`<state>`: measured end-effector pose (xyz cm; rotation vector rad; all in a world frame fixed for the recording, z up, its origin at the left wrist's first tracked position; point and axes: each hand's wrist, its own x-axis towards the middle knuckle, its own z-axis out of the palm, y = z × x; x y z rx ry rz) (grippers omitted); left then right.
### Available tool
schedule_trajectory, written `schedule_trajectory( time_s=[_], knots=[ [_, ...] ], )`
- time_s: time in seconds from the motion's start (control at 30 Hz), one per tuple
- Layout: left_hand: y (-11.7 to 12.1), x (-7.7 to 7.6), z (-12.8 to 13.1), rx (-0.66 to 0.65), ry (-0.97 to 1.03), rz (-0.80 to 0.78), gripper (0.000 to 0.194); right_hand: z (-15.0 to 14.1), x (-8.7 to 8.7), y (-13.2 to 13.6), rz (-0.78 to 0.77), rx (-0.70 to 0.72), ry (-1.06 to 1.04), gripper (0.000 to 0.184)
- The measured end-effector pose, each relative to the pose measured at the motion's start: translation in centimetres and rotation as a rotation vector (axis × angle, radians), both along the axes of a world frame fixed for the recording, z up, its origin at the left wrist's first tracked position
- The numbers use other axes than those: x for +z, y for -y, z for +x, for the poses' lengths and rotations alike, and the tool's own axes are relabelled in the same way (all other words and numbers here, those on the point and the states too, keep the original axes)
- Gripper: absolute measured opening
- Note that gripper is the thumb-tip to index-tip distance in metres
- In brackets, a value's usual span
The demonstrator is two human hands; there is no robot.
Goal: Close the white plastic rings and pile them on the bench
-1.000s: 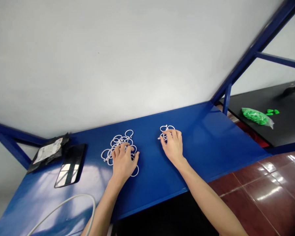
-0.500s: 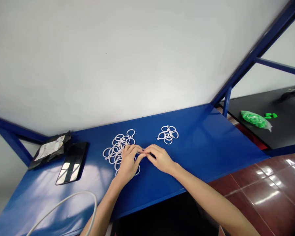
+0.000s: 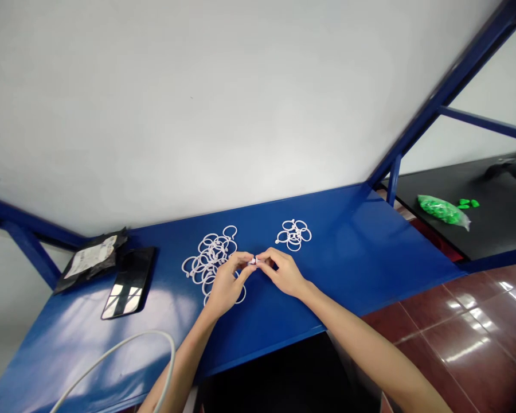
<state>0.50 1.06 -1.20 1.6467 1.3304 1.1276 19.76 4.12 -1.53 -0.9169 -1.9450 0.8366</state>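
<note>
At the middle of the blue table, my left hand and my right hand meet fingertip to fingertip. Both pinch a small white curtain ring, mostly hidden behind the fingers. Beside and partly under my left hand lies a loose pile of white curtain rings with small knobs at their ends. A smaller cluster of the same rings rests beyond my right hand, apart from it.
A black phone and a dark plastic parcel with a white label lie on the left of the blue table. A white cable loops at the front left. A bag of green pieces sits on a black table.
My fingertips have parted slightly and lifted a little, so the white piece between them now shows. Both ring groups lie as before; the view has shifted slightly.
</note>
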Motion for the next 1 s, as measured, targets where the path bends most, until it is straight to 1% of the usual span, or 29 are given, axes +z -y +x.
schedule_trajectory(
  time_s=[0.07,0.17,0.4,0.6,0.77,0.83,0.9,0.97,1.0],
  knots=[
    [-0.1,0.2,-0.1,-0.014,-0.019,0.026,0.017,0.1,-0.1,-0.1,-0.012,-0.001,0.009,0.019],
    [-0.2,0.5,-0.1,0.012,-0.069,0.111,0.015,0.1,-0.2,0.0,0.005,0.016,0.017,0.021],
    [0.1,0.4,0.5,0.032,-0.081,0.24,0.014,0.3,-0.6,0.0,0.082,0.05,0.024,0.019],
    [0.6,0.5,0.6,0.019,-0.121,0.353,0.014,0.3,-0.6,0.3,0.096,0.076,0.028,0.023],
    [0.5,0.0,0.2,-0.033,-0.187,0.435,0.015,0.5,-0.7,0.2,0.151,0.102,0.078,0.023],
    [0.2,-0.1,-0.2,-0.063,-0.23,0.464,0.016,0.6,-0.8,0.2,0.158,0.116,0.111,0.023],
    [-0.1,-0.1,-0.6,-0.087,-0.302,0.479,0.016,0.4,-0.7,0.1,0.154,0.1,0.152,0.022],
    [-0.4,0.0,-0.8,-0.068,-0.416,0.463,0.017,0.1,-0.7,-0.1,0.151,0.057,0.187,0.022],
    [-0.6,0.0,-1.0,-0.028,-0.487,0.445,0.018,0.0,-0.8,-0.2,0.151,0.03,0.195,0.021]
  ],
)
